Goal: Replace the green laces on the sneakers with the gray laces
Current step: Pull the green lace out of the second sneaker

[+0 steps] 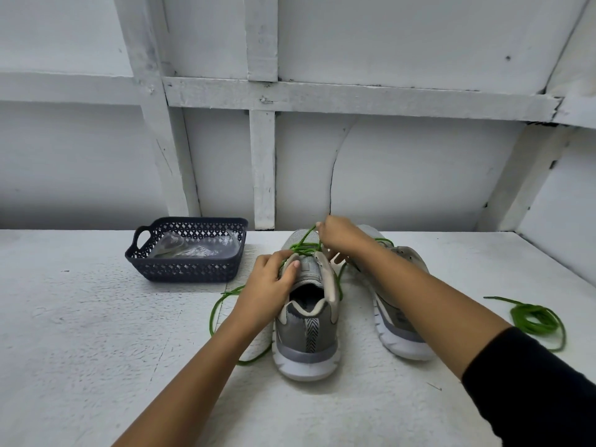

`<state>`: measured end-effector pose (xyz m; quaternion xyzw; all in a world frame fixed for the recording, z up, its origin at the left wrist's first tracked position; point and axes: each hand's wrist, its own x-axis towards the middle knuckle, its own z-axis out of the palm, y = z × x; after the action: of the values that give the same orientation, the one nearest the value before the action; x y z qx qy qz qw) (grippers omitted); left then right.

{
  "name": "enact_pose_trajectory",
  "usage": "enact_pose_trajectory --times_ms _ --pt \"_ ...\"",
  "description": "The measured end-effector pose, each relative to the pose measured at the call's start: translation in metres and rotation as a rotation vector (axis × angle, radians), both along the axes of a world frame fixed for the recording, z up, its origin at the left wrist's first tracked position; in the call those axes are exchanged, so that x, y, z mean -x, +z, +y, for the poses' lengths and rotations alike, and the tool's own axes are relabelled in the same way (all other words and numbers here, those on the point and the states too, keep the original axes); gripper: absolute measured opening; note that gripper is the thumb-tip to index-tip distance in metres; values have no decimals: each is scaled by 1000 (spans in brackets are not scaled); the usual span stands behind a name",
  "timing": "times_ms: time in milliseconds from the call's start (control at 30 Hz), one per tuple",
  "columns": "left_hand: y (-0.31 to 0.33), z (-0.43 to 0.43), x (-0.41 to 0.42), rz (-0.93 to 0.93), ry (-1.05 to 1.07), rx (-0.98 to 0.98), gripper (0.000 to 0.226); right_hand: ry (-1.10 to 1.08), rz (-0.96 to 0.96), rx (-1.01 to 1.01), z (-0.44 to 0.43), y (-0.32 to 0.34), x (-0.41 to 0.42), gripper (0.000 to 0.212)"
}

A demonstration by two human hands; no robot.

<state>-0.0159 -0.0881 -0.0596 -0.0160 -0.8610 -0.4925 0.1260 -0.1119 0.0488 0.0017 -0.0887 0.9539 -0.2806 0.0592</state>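
Observation:
Two grey sneakers with white soles stand heel-toward-me on the white table. The left sneaker [306,321] still carries a green lace [222,304], whose loose end loops over the table on its left. My left hand [271,285] grips that shoe's collar and tongue. Above the toe end, my right hand [338,235] pinches a raised strand of the green lace. My right forearm partly hides the right sneaker [400,321]. A second green lace [535,317] lies coiled on the table at the right.
A dark blue plastic basket [190,272] stands at the back left, holding a clear plastic bag [193,248] whose contents I cannot make out. A white panelled wall [322,156] closes off the back of the table.

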Motion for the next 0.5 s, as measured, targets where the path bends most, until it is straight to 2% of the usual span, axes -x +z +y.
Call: enact_pose_trajectory --times_ms 100,233,400,500 --pt "-4 -2 3 10 -23 25 23 -26 -28 -21 20 16 13 20" --pt "-6 -3 6 5 -29 26 24 -112 -30 -207 65 32 34 29" --pt "-8 -3 6 7 -30 -4 23 -120 -167 -394 98 23 46 28" --pt "-7 -2 5 3 -37 -13 22 -132 -142 -413 100 12 50 24"
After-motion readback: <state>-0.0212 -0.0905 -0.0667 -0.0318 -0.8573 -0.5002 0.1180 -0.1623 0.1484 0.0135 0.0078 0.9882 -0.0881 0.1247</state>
